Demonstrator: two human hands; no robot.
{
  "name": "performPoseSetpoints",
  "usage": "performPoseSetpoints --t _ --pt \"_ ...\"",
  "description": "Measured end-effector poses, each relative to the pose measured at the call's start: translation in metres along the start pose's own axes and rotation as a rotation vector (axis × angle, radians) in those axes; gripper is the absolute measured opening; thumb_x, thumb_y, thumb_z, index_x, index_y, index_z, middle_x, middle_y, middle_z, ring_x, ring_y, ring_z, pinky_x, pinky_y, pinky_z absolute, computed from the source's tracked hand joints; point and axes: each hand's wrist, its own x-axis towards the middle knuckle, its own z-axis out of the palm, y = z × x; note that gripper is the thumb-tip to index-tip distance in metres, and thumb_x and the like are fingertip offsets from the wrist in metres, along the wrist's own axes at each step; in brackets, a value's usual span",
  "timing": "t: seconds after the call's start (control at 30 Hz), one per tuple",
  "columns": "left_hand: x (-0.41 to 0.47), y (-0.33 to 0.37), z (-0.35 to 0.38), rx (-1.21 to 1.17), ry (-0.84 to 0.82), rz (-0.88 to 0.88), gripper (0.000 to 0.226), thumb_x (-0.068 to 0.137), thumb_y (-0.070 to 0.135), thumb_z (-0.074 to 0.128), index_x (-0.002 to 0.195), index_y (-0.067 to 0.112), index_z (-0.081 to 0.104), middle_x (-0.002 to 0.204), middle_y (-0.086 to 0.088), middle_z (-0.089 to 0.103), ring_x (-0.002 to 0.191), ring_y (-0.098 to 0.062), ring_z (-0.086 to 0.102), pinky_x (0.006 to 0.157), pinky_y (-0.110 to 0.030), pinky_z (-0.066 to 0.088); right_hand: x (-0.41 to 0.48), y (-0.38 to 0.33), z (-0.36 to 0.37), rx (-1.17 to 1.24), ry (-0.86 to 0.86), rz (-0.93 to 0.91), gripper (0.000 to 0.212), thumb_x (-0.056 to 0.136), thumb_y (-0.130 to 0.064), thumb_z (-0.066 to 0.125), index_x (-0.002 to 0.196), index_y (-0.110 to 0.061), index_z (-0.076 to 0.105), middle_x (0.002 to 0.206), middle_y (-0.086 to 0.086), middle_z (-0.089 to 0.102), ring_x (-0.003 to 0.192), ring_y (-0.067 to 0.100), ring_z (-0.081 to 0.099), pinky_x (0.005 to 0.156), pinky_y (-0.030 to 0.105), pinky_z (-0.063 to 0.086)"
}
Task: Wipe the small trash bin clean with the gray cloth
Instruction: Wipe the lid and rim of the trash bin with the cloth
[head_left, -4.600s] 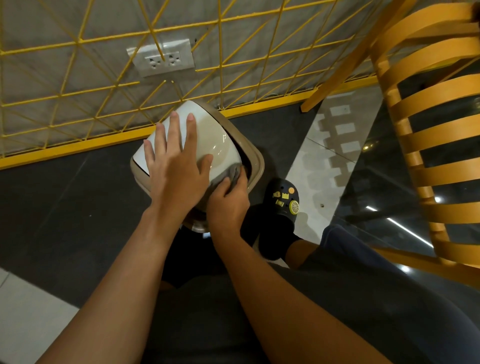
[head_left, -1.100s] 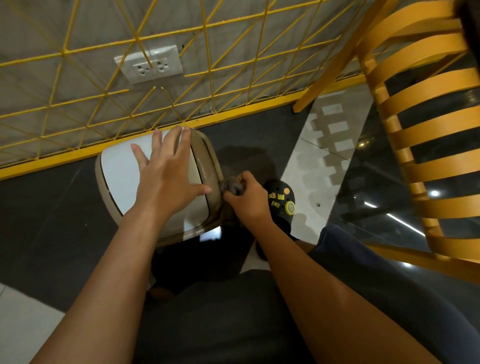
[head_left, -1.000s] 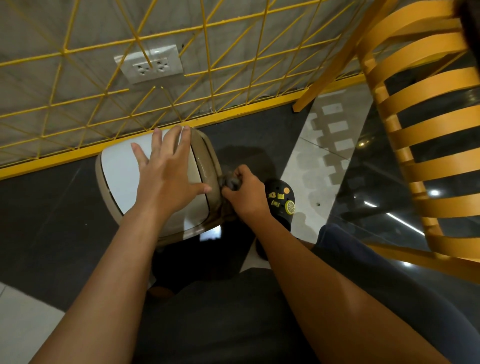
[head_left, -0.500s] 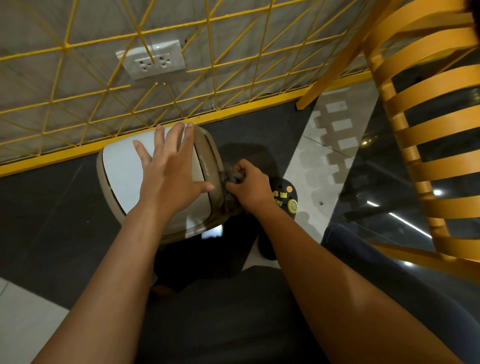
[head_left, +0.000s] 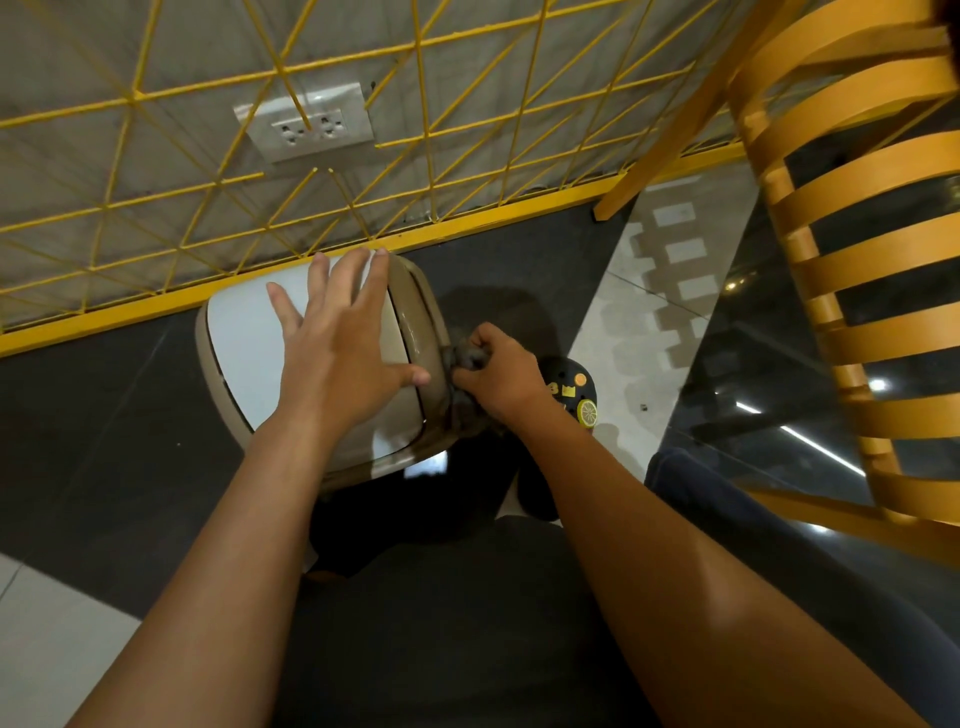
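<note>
On dark floor (head_left: 104, 426), against the yellow grid (head_left: 104, 318): bin (head_left: 244, 358) with white lid (head_left: 234, 332) and tan rim (head_left: 418, 312). Left hand (head_left: 337, 343) lies flat on the lid, fingers straight and spread. Right hand (head_left: 498, 374), fingers curled, grips the bunched cloth (head_left: 462, 357) against the rim's right side. Wall socket (head_left: 306, 124) above; black shoe (head_left: 574, 395) and orange slatted chair (head_left: 857, 260) at right.

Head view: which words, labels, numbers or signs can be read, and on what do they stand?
No text can be read.
Shoe: yellow charms, one perhaps a letter, too blurred to tell.
Socket and bin: no text shows.
</note>
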Motion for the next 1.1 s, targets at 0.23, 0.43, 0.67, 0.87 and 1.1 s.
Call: performPoseSetpoints --t 0.23,0.43,0.67,0.87,1.1 --pt "0.003 -0.003 -0.006 -0.096 -0.071 -0.017 0.092 0.078 0.038 0.068 0.148 0.016 0.012 0.155 -0.003 0.012 0.144 -0.03 -0.005 0.11 -0.058 -0.01 -0.054 0.004 0.016 0.364 0.107 -0.104 0.025 0.085 -0.019 0.064 0.094 -0.024 0.04 0.08 -0.012 0.051 0.07 0.001 0.055 0.057 0.005 0.046" --pt "0.006 -0.003 -0.006 -0.195 -0.058 -0.056 0.053 0.097 0.03 0.039 0.146 0.018 0.021 0.155 0.0 0.014 0.145 -0.023 -0.006 0.111 -0.052 -0.015 -0.052 -0.015 0.019 0.291 0.124 -0.284 0.028 0.086 -0.022 0.063 0.11 -0.018 0.049 0.089 -0.014 0.054 0.076 -0.004 0.056 0.066 0.007 0.044" --pt "0.005 -0.003 -0.005 -0.235 -0.044 -0.06 0.047 0.1 0.019 0.027 0.146 0.019 0.021 0.155 0.002 0.014 0.145 -0.022 -0.007 0.111 -0.05 -0.016 -0.072 0.015 0.048 0.113 0.061 -0.268 0.025 0.088 -0.019 0.059 0.112 -0.02 0.052 0.11 -0.001 0.059 0.101 0.009 0.056 0.088 0.025 0.05" --pt "0.005 -0.004 -0.006 -0.257 -0.037 -0.057 0.047 0.099 0.02 0.032 0.146 0.021 0.023 0.155 0.002 0.016 0.145 -0.021 -0.005 0.112 -0.049 -0.015 -0.055 -0.015 0.033 0.247 0.16 -0.357 0.02 0.088 -0.021 0.059 0.106 -0.019 0.052 0.099 -0.003 0.06 0.09 0.007 0.058 0.078 0.026 0.053" --pt "0.002 -0.007 -0.006 -0.171 -0.019 0.039 0.065 0.087 0.032 0.06 0.143 0.019 0.031 0.15 -0.002 0.026 0.144 -0.024 0.01 0.112 -0.057 -0.004 -0.064 0.01 0.023 0.598 0.24 -0.08 0.023 0.086 -0.015 0.062 0.101 -0.023 0.046 0.087 -0.009 0.059 0.071 -0.006 0.062 0.058 0.01 0.05"
